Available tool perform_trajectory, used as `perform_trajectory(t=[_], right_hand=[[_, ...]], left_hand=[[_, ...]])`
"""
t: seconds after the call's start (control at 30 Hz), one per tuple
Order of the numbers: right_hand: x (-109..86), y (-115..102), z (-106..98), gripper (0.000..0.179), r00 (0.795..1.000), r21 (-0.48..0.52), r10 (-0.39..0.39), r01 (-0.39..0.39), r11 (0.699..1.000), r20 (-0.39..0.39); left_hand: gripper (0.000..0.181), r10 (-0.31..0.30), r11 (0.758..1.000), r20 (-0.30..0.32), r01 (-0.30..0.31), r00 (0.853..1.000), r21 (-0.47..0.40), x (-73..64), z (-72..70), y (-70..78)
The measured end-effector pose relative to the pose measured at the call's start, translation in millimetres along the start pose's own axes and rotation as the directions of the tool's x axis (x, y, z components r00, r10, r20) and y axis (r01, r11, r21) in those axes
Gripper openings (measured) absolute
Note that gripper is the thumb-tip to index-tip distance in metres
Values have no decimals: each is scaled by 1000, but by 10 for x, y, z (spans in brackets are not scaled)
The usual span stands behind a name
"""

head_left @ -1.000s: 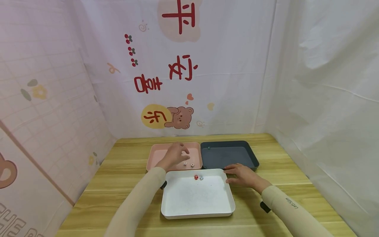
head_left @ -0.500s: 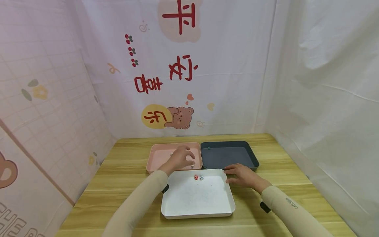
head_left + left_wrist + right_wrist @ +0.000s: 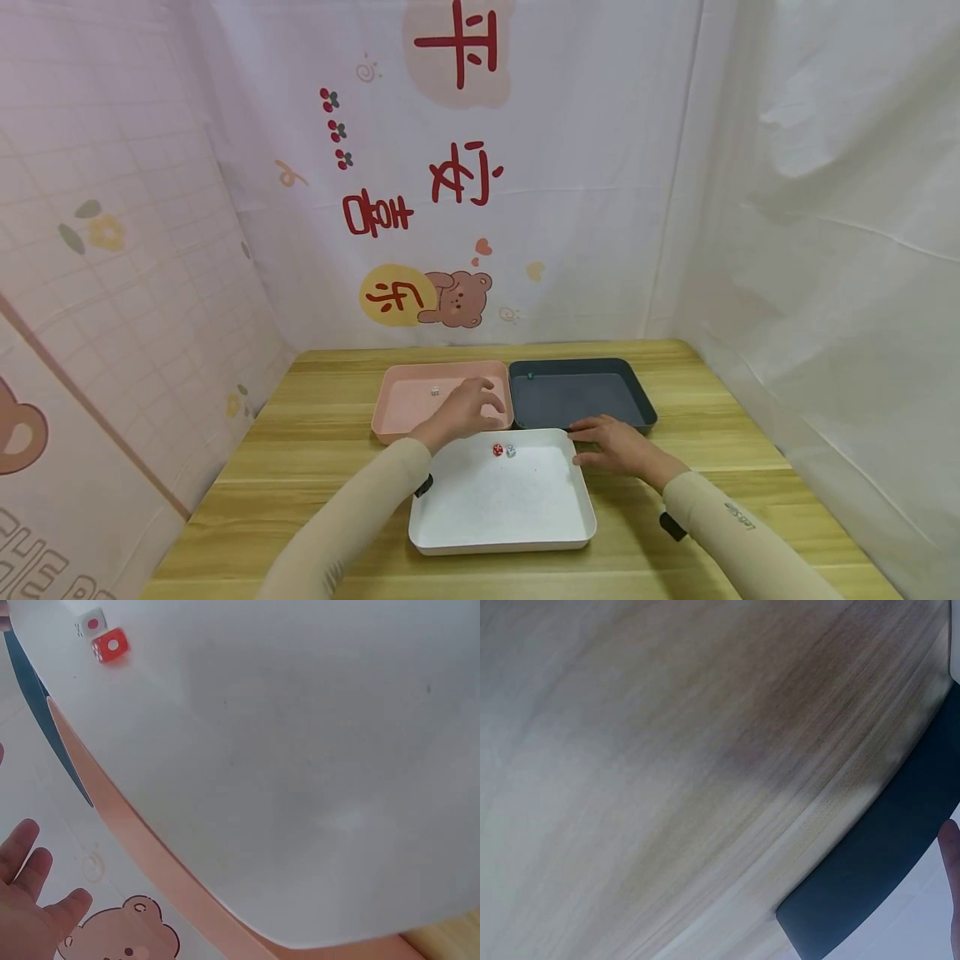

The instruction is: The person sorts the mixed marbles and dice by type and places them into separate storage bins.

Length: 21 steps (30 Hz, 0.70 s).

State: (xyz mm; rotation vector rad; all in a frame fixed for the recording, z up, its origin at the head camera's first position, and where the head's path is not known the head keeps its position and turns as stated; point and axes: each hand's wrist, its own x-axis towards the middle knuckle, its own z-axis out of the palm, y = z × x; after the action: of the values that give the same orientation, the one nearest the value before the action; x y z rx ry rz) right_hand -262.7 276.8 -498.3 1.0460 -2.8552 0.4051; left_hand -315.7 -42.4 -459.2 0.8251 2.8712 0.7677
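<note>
My left hand [image 3: 468, 407] hovers over the right part of the pink tray [image 3: 405, 408], fingers loosely bent. The left wrist view shows its fingers [image 3: 34, 870] spread, with nothing visible between them. One white die [image 3: 435, 390] shows in the pink tray; the hand hides the tray's near right part. Just inside the far rim of the white tray [image 3: 502, 508] lie a red die [image 3: 498, 450] and a clear whitish die [image 3: 512, 451], side by side. My right hand [image 3: 613, 447] rests at that tray's far right corner, fingers extended, thumb along its side.
A dark grey-blue tray [image 3: 581, 400] stands right of the pink one, with a small green die [image 3: 530, 376] near its far left corner. All trays sit on a wooden table [image 3: 720, 467]. White printed cloth [image 3: 585, 167] encloses the back and sides.
My left hand has moved right and slightly nearer over the pink tray. It uncovered the white die at the left and now covers dice seen earlier near the front rim. The right hand stays put.
</note>
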Motion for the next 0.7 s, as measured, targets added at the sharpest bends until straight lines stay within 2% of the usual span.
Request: perform_trajectory(t=[0.37,0.6,0.7], right_hand=[[-9,-23,-22,48,1000,-19,-28,28,999,-8],[-15,-16,-17,49,999,-17,-32,32,999,-8],[-16,-9,-11,50,999,-14,-33,33,999,-6]], left_hand=[[21,56,998,49,-56,997,13,-30,91,57],[16,110,988,89,-118,990,95,-14,199,63],[19,107,987,110,-119,988,112,-12,236,68]])
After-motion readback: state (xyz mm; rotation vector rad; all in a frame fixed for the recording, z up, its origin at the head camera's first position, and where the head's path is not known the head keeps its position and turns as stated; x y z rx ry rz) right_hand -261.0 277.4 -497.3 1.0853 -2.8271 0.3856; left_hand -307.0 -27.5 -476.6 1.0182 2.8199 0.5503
